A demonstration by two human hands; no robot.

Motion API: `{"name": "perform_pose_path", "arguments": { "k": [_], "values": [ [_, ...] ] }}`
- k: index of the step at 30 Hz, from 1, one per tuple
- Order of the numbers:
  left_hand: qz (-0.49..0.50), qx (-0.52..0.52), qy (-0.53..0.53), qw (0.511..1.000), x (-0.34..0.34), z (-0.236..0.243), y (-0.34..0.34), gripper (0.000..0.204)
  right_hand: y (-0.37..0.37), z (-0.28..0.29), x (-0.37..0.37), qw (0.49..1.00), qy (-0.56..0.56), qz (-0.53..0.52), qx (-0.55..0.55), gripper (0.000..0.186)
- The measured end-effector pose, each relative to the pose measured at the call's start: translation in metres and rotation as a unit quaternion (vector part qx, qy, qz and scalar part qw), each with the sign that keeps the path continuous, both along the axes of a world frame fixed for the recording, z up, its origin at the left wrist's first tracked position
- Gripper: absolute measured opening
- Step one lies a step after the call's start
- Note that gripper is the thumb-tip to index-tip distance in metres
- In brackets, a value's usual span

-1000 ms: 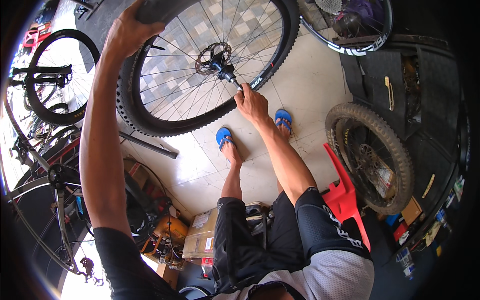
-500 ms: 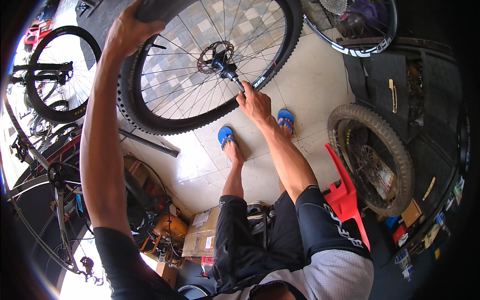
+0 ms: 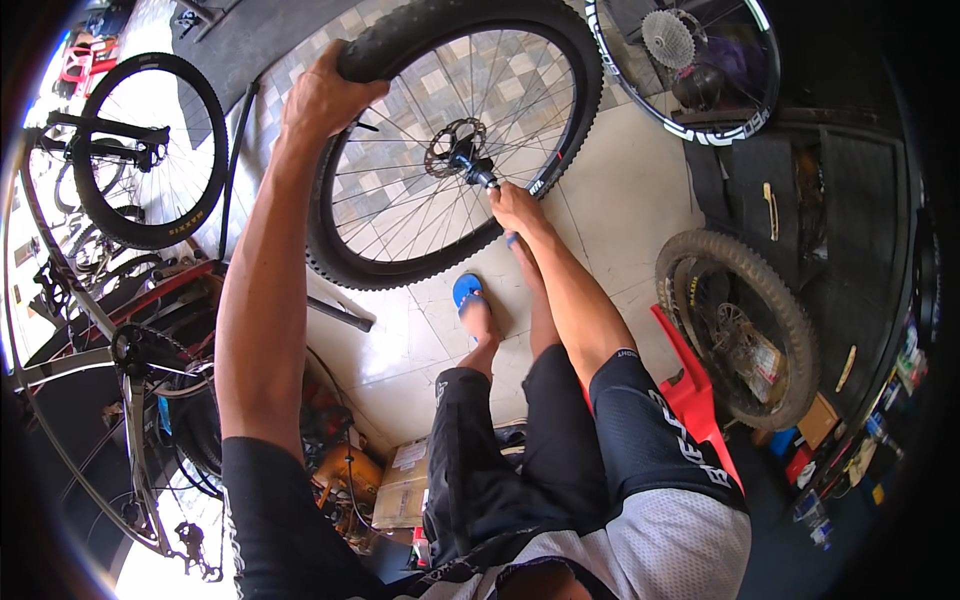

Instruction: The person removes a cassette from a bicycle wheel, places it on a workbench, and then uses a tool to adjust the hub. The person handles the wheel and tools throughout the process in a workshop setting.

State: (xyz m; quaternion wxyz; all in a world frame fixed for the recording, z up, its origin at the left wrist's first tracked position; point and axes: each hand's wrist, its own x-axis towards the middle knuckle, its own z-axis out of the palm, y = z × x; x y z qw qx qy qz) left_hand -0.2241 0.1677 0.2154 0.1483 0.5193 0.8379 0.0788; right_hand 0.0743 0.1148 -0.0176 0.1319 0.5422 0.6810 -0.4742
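A bicycle wheel (image 3: 325,245) with a black knobby tyre is held tilted in front of me, over the floor. My left hand (image 3: 328,98) is closed round the tyre at its upper left, thumb over the rim side. At the wheel's centre are a black hub (image 3: 468,160) and a disc brake rotor (image 3: 441,152). My right hand (image 3: 518,212) is closed on the axle end that sticks out of the hub toward me. Its fingers hide the tip, so I cannot tell whether a tool is on it.
At the left, a bicycle frame (image 3: 130,385) and a fork with a front wheel (image 3: 150,235) stand close to my left arm. A wheel with a cassette (image 3: 668,40) is at the upper right. Right of me are a muddy wheel (image 3: 795,300) and a red plastic chair (image 3: 680,350). A cardboard box (image 3: 402,490) sits below.
My view has shifted. The wheel and both hands now appear farther right in the picture, with both grips kept. My right foot is now mostly hidden behind my right arm.
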Motion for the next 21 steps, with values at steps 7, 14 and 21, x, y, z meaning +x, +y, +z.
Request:
{"name": "perform_pose_path", "arguments": {
  "k": [7,14,21],
  "values": [
    [0.04,-0.016,-0.001,0.999,-0.047,-0.025,0.0,0.081,-0.008,-0.003,-0.008,0.999,0.047,-0.023,-0.002,0.056],
    [0.069,-0.057,-0.005,0.996,-0.078,-0.042,-0.001,0.107,-0.016,0.003,0.044,0.999,0.023,-0.024,0.022,0.051],
    [0.074,-0.073,-0.006,0.995,-0.114,-0.073,0.02,0.114,-0.018,-0.015,-0.005,0.986,0.15,-0.07,0.034,0.035]
  ]
}}
